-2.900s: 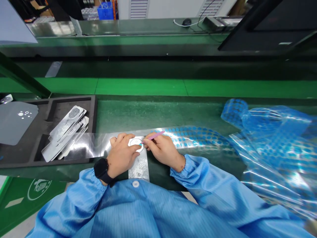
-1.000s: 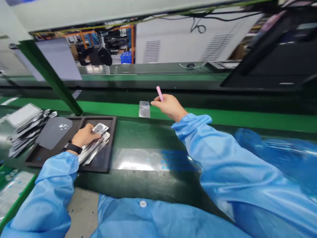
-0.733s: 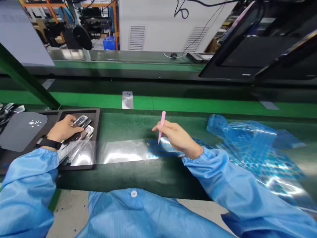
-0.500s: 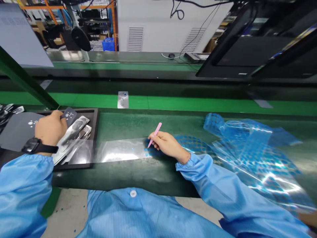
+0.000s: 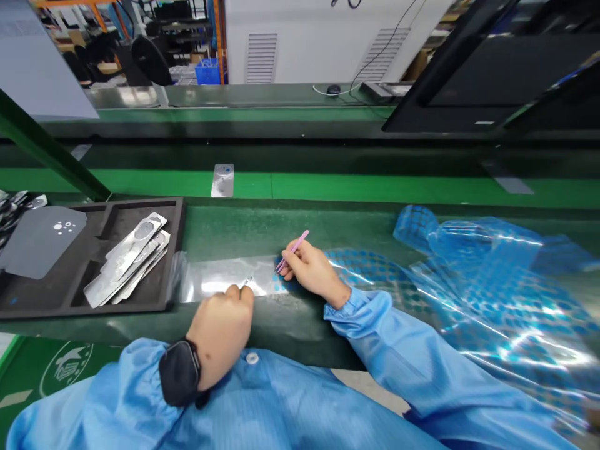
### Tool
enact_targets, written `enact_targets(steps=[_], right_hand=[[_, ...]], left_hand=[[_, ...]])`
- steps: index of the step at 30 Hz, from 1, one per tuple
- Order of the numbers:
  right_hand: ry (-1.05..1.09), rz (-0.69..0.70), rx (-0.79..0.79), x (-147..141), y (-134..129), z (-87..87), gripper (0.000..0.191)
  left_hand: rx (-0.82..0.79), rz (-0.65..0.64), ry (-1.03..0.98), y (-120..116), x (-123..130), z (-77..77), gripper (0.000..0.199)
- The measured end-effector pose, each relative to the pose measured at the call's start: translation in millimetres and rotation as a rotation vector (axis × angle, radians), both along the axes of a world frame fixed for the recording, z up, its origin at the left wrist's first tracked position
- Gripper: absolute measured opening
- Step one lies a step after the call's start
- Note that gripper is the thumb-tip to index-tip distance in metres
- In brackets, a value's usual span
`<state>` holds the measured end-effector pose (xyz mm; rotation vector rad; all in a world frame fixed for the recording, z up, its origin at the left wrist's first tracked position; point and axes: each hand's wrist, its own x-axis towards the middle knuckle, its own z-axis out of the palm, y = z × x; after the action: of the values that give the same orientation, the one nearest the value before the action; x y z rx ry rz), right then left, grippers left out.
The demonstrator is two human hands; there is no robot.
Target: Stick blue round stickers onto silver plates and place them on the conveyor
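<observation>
Pink tweezers (image 5: 294,251) are held in R hand (image 5: 312,270), long axis slanted, tips aimed down-left at clear film w/ blue dots (image 5: 225,278) just below the grip. L hand (image 5: 219,334) is pinched on a tiny silver piece (image 5: 247,282), mostly hidden by fingers, shape unclear. Foam tray (image 5: 47,300) w/ metal plates (image 5: 126,262) lies left of both grips.

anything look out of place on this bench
One metal plate lies alone on the green strip beyond the bench, apart from the similar plates stacked in the black foam tray. The blue-dotted clear film is also bunched up loosely at right.
</observation>
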<state>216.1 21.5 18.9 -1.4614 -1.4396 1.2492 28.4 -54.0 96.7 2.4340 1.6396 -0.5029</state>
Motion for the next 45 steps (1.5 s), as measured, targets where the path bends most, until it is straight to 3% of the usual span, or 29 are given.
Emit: enact_targets(steps=[4, 9, 15, 22, 31, 38, 45], right_hand=[[-0.034, 0.006, -0.016, -1, -1, 6.3, 0.011], [0.008, 0.032, -0.077, -1, 3, 7.1, 0.011], [-0.05, 0.019, -0.086, -2, 1, 11.1, 0.014], [-0.036, 0.031, -0.103, -1, -2, 9.7, 0.015], [0.037, 0.006, -0.126, 0, 1, 2.8, 0.017], [0.199, -0.091, -0.231, 0, 5, 5.4, 0.021], [0.247, -0.072, -0.241, 1, 5, 5.8, 0.022]], left_hand=[[-0.076, -0.037, 0.0, -18, 14, -15.6, 0.051], [-0.049, 0.008, -0.038, -31, 16, -20.3, 0.056], [0.154, -0.046, -0.214, -4, -4, -41.1, 0.052], [0.206, 0.013, -0.396, 21, -18, -69.2, 0.041], [0.206, 0.004, -0.476, 18, -22, -65.8, 0.023], [-0.001, -0.123, -0.472, 27, -20, -56.0, 0.07], [-0.009, -0.084, -0.428, 23, -25, -49.0, 0.066]])
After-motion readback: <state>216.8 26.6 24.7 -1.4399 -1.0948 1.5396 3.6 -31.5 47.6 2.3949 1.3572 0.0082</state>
